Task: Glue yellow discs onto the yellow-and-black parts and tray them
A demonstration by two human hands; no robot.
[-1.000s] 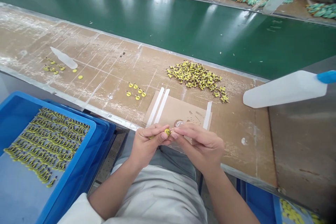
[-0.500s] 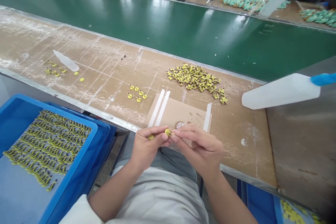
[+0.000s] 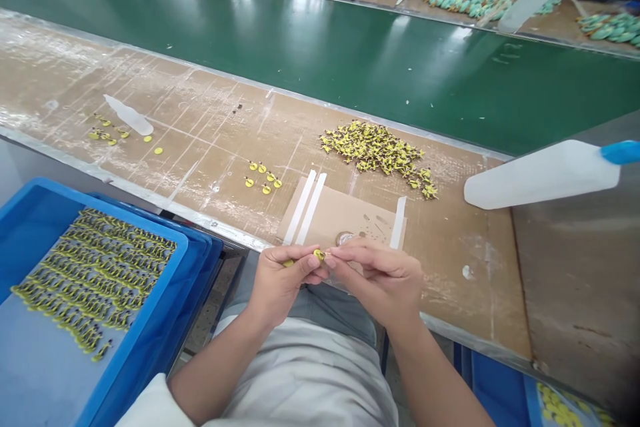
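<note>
My left hand [image 3: 281,281] pinches a small yellow disc [image 3: 319,254] between thumb and forefinger, with a dark bit showing on it. A second yellow disc [image 3: 289,263] peeks out between the fingers of the same hand. From the other side my right hand [image 3: 383,280] meets the disc, thumb and forefinger pressed together on something thin and pale, too small to name. Just behind the hands, partly covered by them, is a small round container [image 3: 344,237] on a taped cardboard sheet [image 3: 340,207].
A pile of yellow-and-dark figures [image 3: 375,147] lies beyond the sheet. Discs with figures [image 3: 267,189] stand to the left, near a white bottle [image 3: 129,115]. Another bottle [image 3: 540,175] leans at right. A blue tray [image 3: 183,240] holds rows of pieces. Co-workers sit across the green belt [image 3: 300,33].
Both hands stay together at the disc, with only slight finger movement. The view has shifted a little. Across the belt, a co-worker's hand has moved to the tall bottle's top.
</note>
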